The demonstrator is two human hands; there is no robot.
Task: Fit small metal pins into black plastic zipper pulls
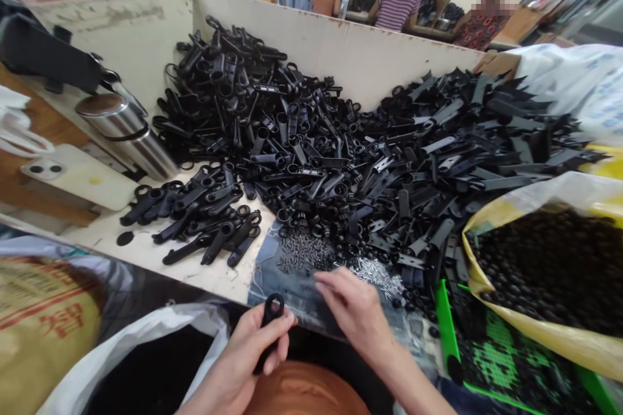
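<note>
My left hand is wrapped round a black plastic handle part, its ring-shaped end pointing up and away from me. Over the blue cloth hovers my right hand, thumb and fingers drawn together; anything between the tips is too small to make out. Just beyond those fingertips lies a heap of small dark screws. Silver pins are piled beside it, behind the right hand. Finished-looking black handles lie in rows on the board to the left.
Large heaps of black ringed parts and flat black pieces fill the walled table. A steel flask and a phone are at left. A yellow sack and green basket stand right; a white sack is front left.
</note>
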